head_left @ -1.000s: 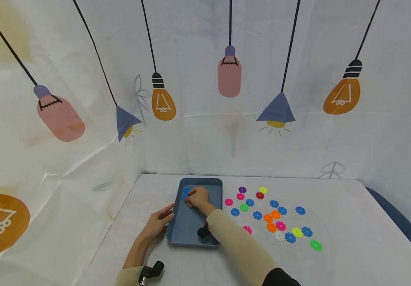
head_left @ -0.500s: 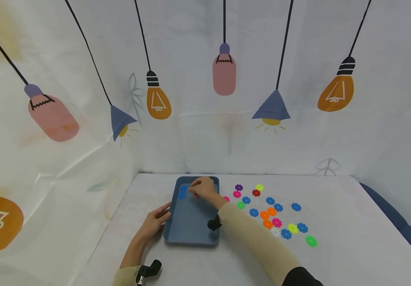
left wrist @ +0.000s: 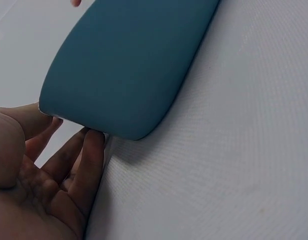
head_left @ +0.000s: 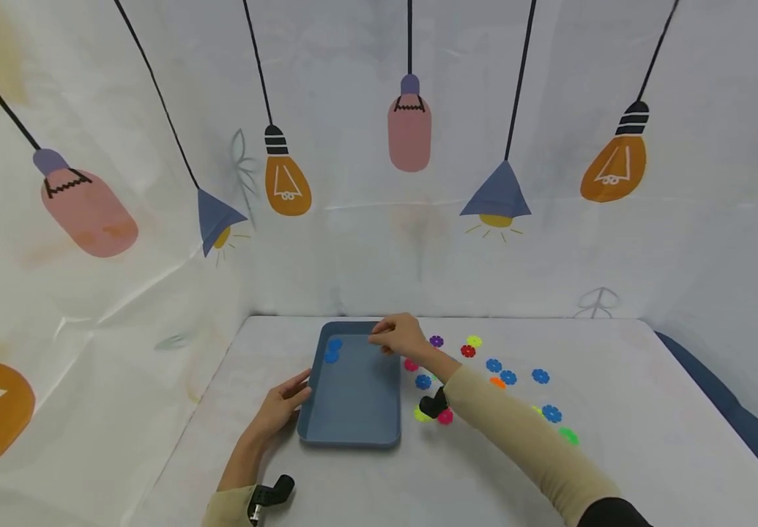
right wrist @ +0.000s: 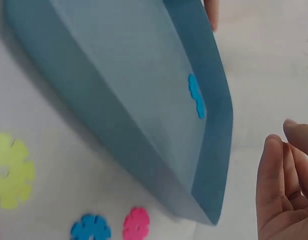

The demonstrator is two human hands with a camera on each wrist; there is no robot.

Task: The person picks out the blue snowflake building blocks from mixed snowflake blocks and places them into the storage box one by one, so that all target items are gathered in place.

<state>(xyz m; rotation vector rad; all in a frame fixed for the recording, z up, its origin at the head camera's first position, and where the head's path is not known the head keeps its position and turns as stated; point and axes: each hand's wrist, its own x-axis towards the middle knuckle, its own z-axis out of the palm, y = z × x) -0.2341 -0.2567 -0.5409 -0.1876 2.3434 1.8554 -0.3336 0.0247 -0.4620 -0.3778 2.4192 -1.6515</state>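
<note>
**Tray and hands: observed condition**

While the blue tray (head_left: 352, 399) lay flat with two blue flower discs (head_left: 333, 350) at its far end, the left hand (head_left: 281, 407) rested fingers against its left wall. The right hand (head_left: 402, 336), loosely curled and empty, had withdrawn from inside the tray to above its far right corner.

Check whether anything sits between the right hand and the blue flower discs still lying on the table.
Nothing visible blocks it. The right hand hovers empty at the tray's far right rim, and the nearest blue disc lies on open table just beside the forearm, with a pink disc close by.
</note>
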